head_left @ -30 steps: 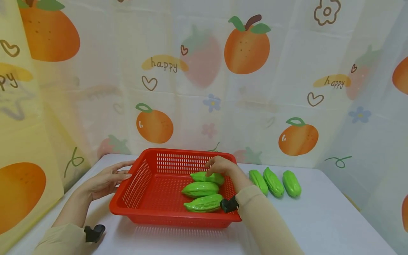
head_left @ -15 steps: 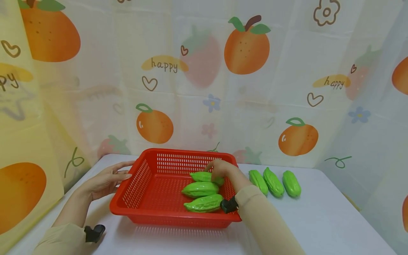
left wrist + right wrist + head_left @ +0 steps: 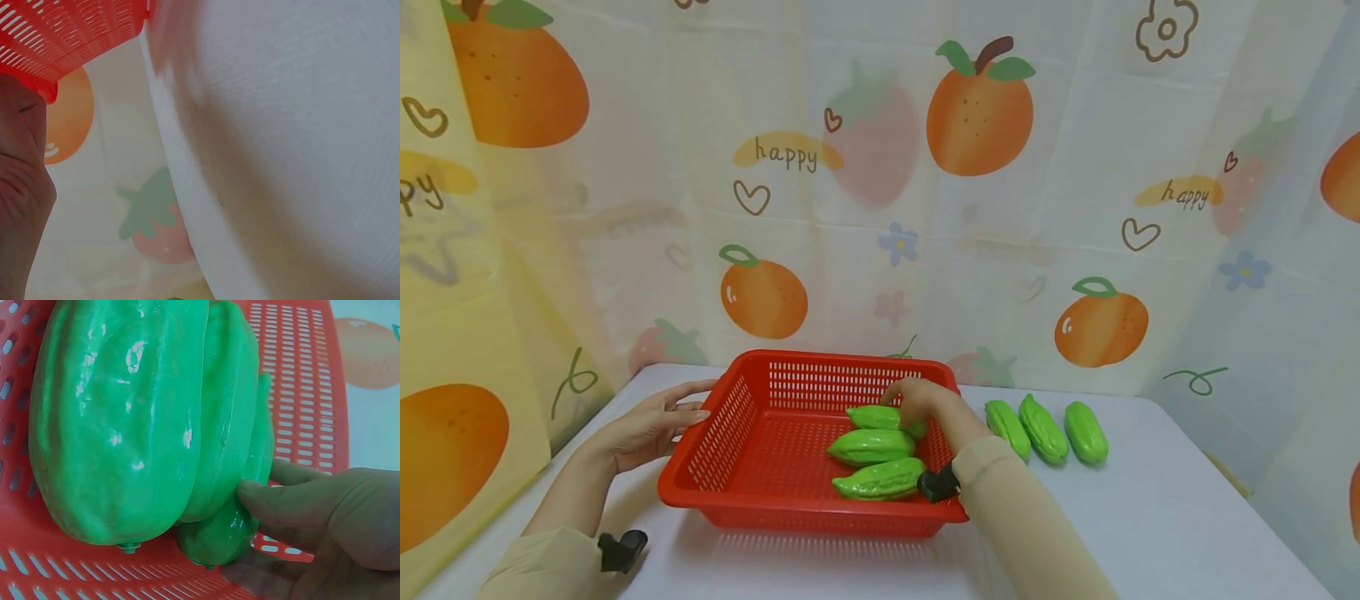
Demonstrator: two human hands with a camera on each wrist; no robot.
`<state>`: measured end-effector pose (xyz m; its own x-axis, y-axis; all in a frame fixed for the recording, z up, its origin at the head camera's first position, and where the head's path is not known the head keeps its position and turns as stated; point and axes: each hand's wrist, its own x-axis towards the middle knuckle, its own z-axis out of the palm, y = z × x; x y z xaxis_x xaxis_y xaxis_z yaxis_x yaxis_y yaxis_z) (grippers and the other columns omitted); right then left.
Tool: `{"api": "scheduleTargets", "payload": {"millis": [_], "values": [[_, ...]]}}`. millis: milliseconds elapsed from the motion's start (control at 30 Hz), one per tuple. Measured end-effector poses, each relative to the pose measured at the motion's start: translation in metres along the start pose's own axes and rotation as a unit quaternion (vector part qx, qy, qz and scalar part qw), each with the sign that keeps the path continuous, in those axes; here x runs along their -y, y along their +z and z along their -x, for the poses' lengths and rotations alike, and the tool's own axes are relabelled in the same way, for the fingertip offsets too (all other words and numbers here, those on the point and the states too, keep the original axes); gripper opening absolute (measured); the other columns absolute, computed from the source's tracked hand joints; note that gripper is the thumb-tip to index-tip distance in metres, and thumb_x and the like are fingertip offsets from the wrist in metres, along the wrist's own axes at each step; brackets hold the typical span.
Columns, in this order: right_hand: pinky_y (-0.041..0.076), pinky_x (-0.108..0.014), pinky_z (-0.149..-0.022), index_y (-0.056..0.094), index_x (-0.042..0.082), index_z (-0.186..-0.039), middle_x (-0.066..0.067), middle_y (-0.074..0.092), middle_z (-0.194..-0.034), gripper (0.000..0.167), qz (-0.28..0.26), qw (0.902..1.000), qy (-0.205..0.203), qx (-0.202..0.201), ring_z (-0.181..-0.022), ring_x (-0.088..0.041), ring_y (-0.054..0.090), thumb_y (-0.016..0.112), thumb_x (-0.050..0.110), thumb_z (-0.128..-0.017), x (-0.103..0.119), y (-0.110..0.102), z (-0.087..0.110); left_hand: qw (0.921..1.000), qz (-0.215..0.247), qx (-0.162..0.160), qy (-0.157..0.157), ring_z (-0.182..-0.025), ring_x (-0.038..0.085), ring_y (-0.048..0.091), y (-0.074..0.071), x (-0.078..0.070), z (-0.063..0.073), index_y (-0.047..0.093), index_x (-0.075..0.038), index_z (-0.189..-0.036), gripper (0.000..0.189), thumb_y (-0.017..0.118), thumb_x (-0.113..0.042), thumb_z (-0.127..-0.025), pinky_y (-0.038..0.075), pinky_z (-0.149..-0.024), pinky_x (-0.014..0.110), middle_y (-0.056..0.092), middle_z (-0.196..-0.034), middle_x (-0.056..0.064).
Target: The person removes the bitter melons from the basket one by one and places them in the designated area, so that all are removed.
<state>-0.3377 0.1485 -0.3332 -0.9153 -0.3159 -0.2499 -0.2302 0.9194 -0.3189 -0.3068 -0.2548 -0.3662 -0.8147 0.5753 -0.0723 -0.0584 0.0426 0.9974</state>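
Note:
A red plastic basket (image 3: 805,504) with slotted walls stands on the white table. Three glossy green bitter melons lie side by side in its right half: a near one (image 3: 880,480), a middle one (image 3: 870,447) and a far one (image 3: 872,416). My right hand (image 3: 931,400) reaches over the right rim and grips the far melon near its blunt end; in the right wrist view the thumb (image 3: 281,503) lies on its upper side, the fingers beyond and below. At the basket's left rim, my left hand (image 3: 643,427) holds the edge, its fingers partly hidden.
Three more bitter melons lie on the table right of the basket: a left one (image 3: 1008,429), a middle one (image 3: 1043,429) and a right one (image 3: 1086,432). A fruit-printed curtain (image 3: 865,275) hangs behind the table.
My right hand has lowered slightly and closed round the blunt end of the far melon. The left hand and the basket stay where they were.

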Motion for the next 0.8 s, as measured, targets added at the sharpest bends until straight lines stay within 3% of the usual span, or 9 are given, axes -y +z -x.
{"api": "scheduleTargets", "payload": {"millis": [433, 600, 800], "values": [[0.046, -0.029, -0.079, 0.065, 0.014, -0.126, -0.009, 0.063, -0.124, 0.046, 0.01, 0.9997, -0.004, -0.022, -0.096, -0.018, 0.049, 0.066, -0.005, -0.084, 0.0007, -0.0003, 0.0015, 0.9999, -0.008, -0.007, -0.002, -0.098, 0.014, 0.072, -0.0001, 0.0005, 0.0002, 0.03, -0.022, -0.149, 0.05, 0.047, -0.016, -0.103, 0.061, -0.086, 0.041, 0.071, -0.119, -0.007], [0.042, -0.027, -0.075, 0.064, 0.013, -0.129, -0.01, 0.063, -0.125, 0.05, 0.015, 0.9993, -0.013, -0.032, -0.089, -0.017, 0.047, 0.066, -0.005, -0.082, 0.0011, -0.003, 0.0019, 1.0, -0.003, 0.001, 0.002, -0.098, 0.014, 0.073, 0.0003, 0.0002, 0.0002, 0.032, -0.024, -0.147, 0.047, 0.046, -0.015, -0.103, 0.061, -0.086, 0.04, 0.071, -0.119, -0.006], [0.042, -0.029, -0.077, 0.065, 0.012, -0.128, -0.011, 0.063, -0.132, 0.05, 0.018, 0.9987, -0.015, -0.045, -0.094, -0.018, 0.047, 0.067, -0.005, -0.081, 0.0026, -0.0048, 0.004, 1.0, -0.004, 0.002, 0.0, -0.098, 0.014, 0.072, 0.0006, -0.0004, 0.0002, 0.028, -0.021, -0.149, 0.05, 0.046, -0.015, -0.103, 0.061, -0.087, 0.041, 0.071, -0.118, -0.006]]}}
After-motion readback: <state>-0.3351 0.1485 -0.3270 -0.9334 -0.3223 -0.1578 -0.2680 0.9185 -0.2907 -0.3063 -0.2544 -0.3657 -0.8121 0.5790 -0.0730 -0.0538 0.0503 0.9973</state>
